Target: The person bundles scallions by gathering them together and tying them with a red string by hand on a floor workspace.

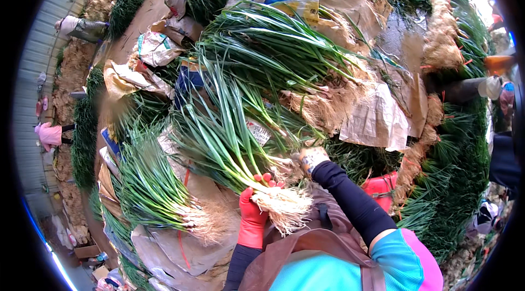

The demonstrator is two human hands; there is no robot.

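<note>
My left hand [253,212], in a red glove, is wrapped round the pale stems of a bunch of long-leaved, onion-like greens [221,132]. Its leaves fan up and away to the left, and its pale stringy roots [281,207] spill out to the right of the glove. My right hand [313,158], in a light patterned glove, is closed beside a few more rooted stalks [283,166], just above the held roots. What its fingers hold, if anything, is hidden. Another bunch of greens [156,187] lies to my left, roots toward me.
A large heap of greens [268,45] lies ahead on sacking, with loose brown sacks [377,119] at its right. A red plastic object [380,188] sits by my right elbow. Long stacked rows [448,176] line the right. People, including one in pink [50,135], are farther off.
</note>
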